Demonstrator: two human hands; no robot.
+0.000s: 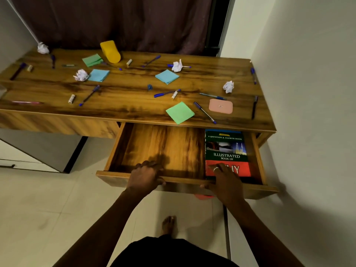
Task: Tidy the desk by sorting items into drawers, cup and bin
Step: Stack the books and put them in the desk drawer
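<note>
Between the left hand and the right hand, the drawer is golden-brown wood streaked with dark grain, like the desk beyond them. Under the right hand the book is dark green with white lettering above a red band. Farther out from the hands lie a green pad, light blue pads, blue pens, white paper balls and a yellow cup, with a pale pink case straight beyond the right hand.
</note>
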